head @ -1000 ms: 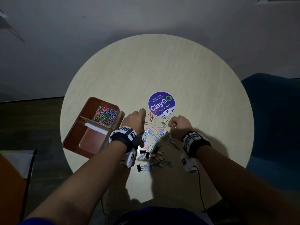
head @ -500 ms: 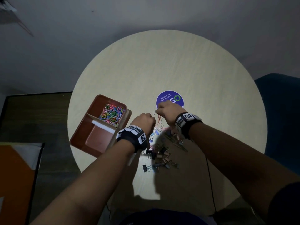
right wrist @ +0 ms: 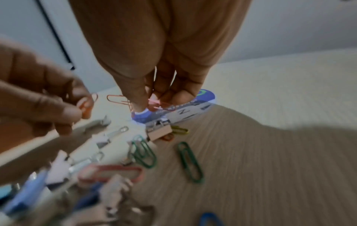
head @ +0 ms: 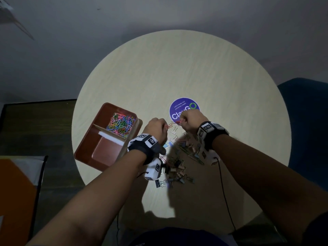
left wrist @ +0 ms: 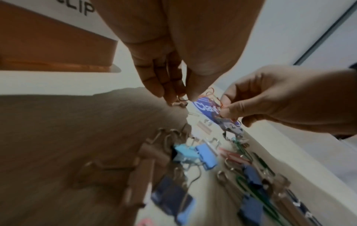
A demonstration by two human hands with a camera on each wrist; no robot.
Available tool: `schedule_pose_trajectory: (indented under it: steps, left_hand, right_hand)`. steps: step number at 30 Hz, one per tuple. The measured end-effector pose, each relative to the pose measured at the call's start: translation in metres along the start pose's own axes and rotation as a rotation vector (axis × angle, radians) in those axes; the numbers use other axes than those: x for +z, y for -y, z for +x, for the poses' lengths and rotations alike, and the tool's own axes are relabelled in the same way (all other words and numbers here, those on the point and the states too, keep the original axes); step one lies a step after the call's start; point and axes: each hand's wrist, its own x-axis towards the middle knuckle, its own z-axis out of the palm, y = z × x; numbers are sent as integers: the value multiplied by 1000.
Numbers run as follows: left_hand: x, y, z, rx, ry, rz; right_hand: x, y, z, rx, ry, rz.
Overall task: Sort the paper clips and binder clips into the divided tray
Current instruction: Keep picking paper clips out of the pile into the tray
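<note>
A brown divided tray (head: pixel 99 119) sits at the table's left; its far compartment holds several coloured paper clips (head: pixel 121 124), its near compartment looks bare. A mixed pile of binder clips (head: pixel 177 167) and paper clips lies between my forearms. My left hand (head: pixel 157 129) pinches an orange paper clip (right wrist: pixel 86 105) just above the table. My right hand (head: pixel 190 121) pinches pink and orange paper clips (right wrist: pixel 154 104) over the purple sticker (head: pixel 184 105). Blue binder clips (left wrist: pixel 195 154) and green paper clips (right wrist: pixel 189 160) lie below both hands.
The round pale table (head: pixel 177 68) is bare at its far half. A dark blue chair (head: pixel 308 121) stands at the right. An orange object (head: pixel 14 201) lies on the floor at the left. Wrist camera cables (head: pixel 223 192) trail toward my body.
My right hand moved left and forward onto the purple sticker and picked up paper clips. My left hand lifted slightly with an orange clip. The head view shifted.
</note>
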Motion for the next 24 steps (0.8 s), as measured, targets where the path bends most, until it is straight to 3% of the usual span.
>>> schedule_pose_trajectory:
  steps: [4, 8, 11, 16, 19, 21, 24]
  left_hand:
    - [-4, -14, 7, 1, -2, -27]
    - [-3, -26, 9, 10, 43, -55]
    - [3, -33, 5, 117, 124, -34]
    - [14, -51, 5, 318, 246, 191]
    - [20, -60, 9, 402, 286, 360]
    - [20, -66, 8, 436, 316, 481]
    - [16, -72, 6, 419, 319, 571]
  right_hand:
    - [1, -12, -22, 115, -223, 264]
    - [3, -24, -47, 175, -288, 395]
    - [12, -39, -66, 254, -294, 432]
    - [30, -53, -91, 330, -301, 400]
    - [39, -52, -100, 240, -412, 369]
    - [42, -51, -100, 194, -377, 340]
    - [40, -48, -97, 264, -337, 326]
